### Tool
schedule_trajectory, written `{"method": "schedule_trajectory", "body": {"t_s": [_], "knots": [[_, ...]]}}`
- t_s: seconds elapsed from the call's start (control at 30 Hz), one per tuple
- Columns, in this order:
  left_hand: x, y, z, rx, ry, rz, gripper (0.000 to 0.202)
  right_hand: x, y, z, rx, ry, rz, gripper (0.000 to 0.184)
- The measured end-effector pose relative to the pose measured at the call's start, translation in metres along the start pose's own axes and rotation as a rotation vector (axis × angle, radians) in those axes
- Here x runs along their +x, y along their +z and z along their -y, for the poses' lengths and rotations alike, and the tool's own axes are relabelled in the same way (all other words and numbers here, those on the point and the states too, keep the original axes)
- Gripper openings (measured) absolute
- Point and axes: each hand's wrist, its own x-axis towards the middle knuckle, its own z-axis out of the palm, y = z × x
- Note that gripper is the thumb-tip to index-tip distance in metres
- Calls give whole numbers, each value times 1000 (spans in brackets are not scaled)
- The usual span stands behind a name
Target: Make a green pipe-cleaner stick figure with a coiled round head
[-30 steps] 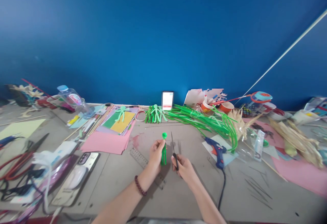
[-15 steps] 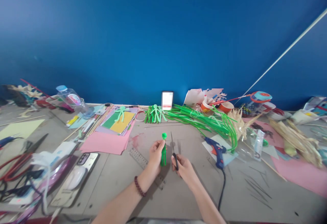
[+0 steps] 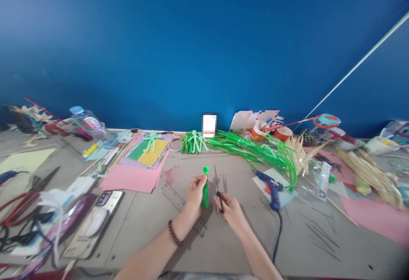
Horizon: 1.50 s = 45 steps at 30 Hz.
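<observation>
My left hand [image 3: 195,191] is closed around a small green pipe-cleaner figure [image 3: 205,188], held upright with its round head above my fingers. My right hand [image 3: 230,211] grips the black handles of a small pair of scissors [image 3: 217,185], blades pointing up and away, just right of the figure. Both hands hover over the grey table [image 3: 153,229] near its middle. A dark bead bracelet [image 3: 175,232] sits on my left wrist.
A blue glue gun [image 3: 271,187] with its cord lies right of my hands, and a metal ruler [image 3: 174,198] lies left. Green pipe cleaners [image 3: 255,150], finished green figures [image 3: 193,141], coloured paper [image 3: 134,175], a phone [image 3: 104,212], a bottle [image 3: 89,124] and dried husks [image 3: 370,175] crowd the table.
</observation>
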Motion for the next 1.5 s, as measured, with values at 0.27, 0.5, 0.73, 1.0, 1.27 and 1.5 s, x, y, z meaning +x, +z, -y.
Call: {"method": "schedule_trajectory", "body": {"t_s": [0.27, 0.5, 0.73, 1.0, 1.27, 1.5], "knots": [[-2, 0, 1, 10, 12, 3, 35, -4, -1, 6, 29, 20, -25, 47], [-3, 1, 1, 4, 8, 6, 38, -3, -2, 3, 30, 0, -39, 47], [-3, 1, 2, -12, 15, -4, 37, -2, -2, -1, 32, -3, -62, 44], [-5, 2, 1, -32, -6, 4, 36, -2, -2, 0, 49, 32, -66, 43], [-8, 4, -3, -28, -4, 4, 35, -3, -2, -1, 50, 49, -35, 44], [-8, 5, -5, -40, -11, 22, 36, -3, -4, 11, 115, 139, 6, 47]]}}
